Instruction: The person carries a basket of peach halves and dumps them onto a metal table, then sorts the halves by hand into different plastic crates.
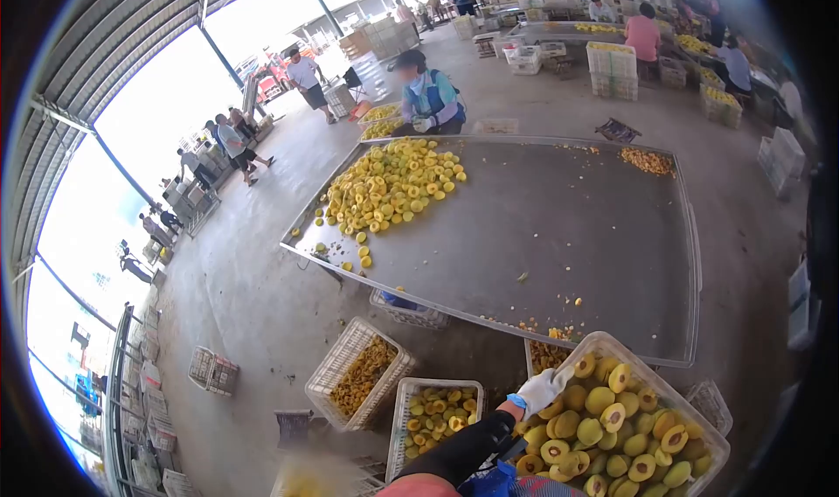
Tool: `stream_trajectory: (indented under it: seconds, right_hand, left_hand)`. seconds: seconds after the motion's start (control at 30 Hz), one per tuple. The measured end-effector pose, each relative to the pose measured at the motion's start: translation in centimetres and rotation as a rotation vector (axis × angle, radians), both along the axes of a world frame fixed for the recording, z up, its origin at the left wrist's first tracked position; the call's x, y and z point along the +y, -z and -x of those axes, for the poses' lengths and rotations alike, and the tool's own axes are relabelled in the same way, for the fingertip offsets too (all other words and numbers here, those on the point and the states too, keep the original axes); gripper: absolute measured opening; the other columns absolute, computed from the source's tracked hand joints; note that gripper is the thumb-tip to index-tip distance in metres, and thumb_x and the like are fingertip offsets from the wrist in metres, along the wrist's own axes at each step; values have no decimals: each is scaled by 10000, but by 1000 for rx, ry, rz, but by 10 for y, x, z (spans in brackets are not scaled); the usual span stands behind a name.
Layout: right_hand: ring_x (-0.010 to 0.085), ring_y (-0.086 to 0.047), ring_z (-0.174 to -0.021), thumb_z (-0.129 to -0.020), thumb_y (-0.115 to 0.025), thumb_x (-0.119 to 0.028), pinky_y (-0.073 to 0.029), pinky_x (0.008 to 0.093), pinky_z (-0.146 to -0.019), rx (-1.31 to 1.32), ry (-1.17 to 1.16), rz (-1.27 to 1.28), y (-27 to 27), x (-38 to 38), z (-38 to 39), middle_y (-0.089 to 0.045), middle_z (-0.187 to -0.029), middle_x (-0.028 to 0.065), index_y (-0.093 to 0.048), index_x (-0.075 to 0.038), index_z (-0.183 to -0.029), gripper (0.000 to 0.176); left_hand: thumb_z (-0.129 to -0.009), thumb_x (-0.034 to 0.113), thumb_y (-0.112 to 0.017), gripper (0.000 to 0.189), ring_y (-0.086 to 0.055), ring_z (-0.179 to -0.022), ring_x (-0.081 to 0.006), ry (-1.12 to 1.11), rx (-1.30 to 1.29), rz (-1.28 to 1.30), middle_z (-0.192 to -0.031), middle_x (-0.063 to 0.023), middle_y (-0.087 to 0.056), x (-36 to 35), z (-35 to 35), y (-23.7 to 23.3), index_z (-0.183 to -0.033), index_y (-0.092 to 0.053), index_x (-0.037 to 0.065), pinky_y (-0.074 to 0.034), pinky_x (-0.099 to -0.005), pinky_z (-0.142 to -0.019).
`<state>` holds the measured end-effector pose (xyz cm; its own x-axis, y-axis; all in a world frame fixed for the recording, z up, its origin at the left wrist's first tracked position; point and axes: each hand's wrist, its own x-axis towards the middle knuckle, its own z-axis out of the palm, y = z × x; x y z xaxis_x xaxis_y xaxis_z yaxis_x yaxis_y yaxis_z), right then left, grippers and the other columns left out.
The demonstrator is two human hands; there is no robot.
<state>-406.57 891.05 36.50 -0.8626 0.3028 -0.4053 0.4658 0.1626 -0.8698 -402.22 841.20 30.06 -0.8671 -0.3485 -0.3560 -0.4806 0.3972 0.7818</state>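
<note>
My left hand (542,392), in a white glove with a black sleeve behind it, grips the upper left rim of a white plastic crate (718,449). The crate is tilted and full of yellow-green peaches (599,401), several of them cut with brown pits or hollows showing. Its upper edge overlaps the near edge of a metal-topped table (559,208). A heap of yellow peach halves (384,187) lies at the table's far left, with a small pile of orange-brown bits (647,160) at the far right corner. My right hand does not show.
Below the table stand a crate of brown pits (363,379), a crate of peaches (434,418) and another partly hidden crate (546,354). A person (428,99) in a blue vest is at the far table edge. More people and stacked crates (612,69) fill the background.
</note>
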Motion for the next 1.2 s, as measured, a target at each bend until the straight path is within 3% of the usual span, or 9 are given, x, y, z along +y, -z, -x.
stream_trajectory:
  seconds: [0.1, 0.17, 0.27, 0.43, 0.47, 0.53, 0.8, 1.0, 1.2]
  right_hand:
    - [103, -541, -663, -1047, -547, -386, -410, 269, -542, -10, -52, 3, 0, -39, 44, -599, -842, -25, -610, -136, -1201, 300]
    - [104, -542, -664, -1047, -547, -387, -411, 271, -541, -10, -90, 22, 10, -60, 78, -599, -841, -23, -609, -137, -1205, 302]
    - [106, -543, -665, -1047, -547, -388, -411, 273, -539, -9, -159, 65, 41, -83, 129, -601, -839, -21, -608, -137, -1210, 305]
    - [84, -515, -628, -1072, -539, -277, -401, 276, -487, -65, -306, 159, 167, -141, 254, -582, -806, -47, -615, -92, -1127, 207]
    - [90, -524, -643, -1067, -546, -289, -401, 285, -486, -151, -335, 111, 120, -168, 250, -591, -822, -40, -625, -94, -1103, 214]
    - [96, -493, -562, -1061, -550, -306, -383, 288, -447, -91, -354, 183, 171, -170, 247, -566, -751, -34, -618, -109, -1048, 208]
    - [104, -490, -509, -1038, -545, -347, -432, 287, -490, -282, -540, 40, 123, -225, 376, -530, -641, -26, -649, -116, -909, 284]
    - [180, -717, -797, -1022, -605, -357, -592, 324, -707, -198, -560, 146, 159, -244, 416, -736, -967, 70, -699, -13, -1145, 378]
    - [207, -716, -956, -1049, -567, -323, -602, 351, -828, -229, -504, 218, 206, -252, 455, -728, -1084, 84, -645, -22, -1277, 385]
  left_hand:
    - [-1026, 543, -476, 550, -714, -931, -381, -150, -97, -203, -988, -228, -722, -53, 23, -33, -1161, -640, 36, -543, -458, -820]
    - [-1022, 545, -488, 566, -723, -854, -366, -261, 42, -80, -978, -224, -724, -91, 39, 6, -1190, -647, 28, -559, -443, -764]
    - [-1013, 508, -477, 558, -623, -1144, -471, -371, -4, 25, -1143, -296, -688, -140, 67, 25, -1193, -660, 13, -493, -510, -957]
    - [-1006, 568, -475, 616, -598, -1178, -479, -558, -86, 125, -1162, -303, -675, -180, 93, 11, -1158, -677, 6, -469, -497, -992]
    - [-1007, 559, -476, 608, -607, -1142, -486, -581, -94, 170, -1121, -303, -683, -184, 98, 7, -1136, -681, 1, -480, -500, -961]
    - [-1005, 548, -484, 598, -662, -1074, -447, -624, -113, 78, -1051, -276, -713, -199, 108, 48, -1083, -709, -1, -501, -488, -925]
    - [-976, 496, -491, 589, -632, -1178, -445, -511, -305, 284, -1177, -278, -696, -246, 218, 31, -1158, -727, -12, -487, -479, -1009]
    - [-975, 456, -532, 546, -623, -1186, -460, -532, -206, 198, -1189, -301, -681, -276, 265, 58, -1158, -725, -21, -498, -462, -995]
    - [-975, 495, -510, 582, -630, -1160, -459, -388, -53, 326, -1158, -304, -689, -309, 294, 113, -1162, -713, -17, -499, -456, -974]
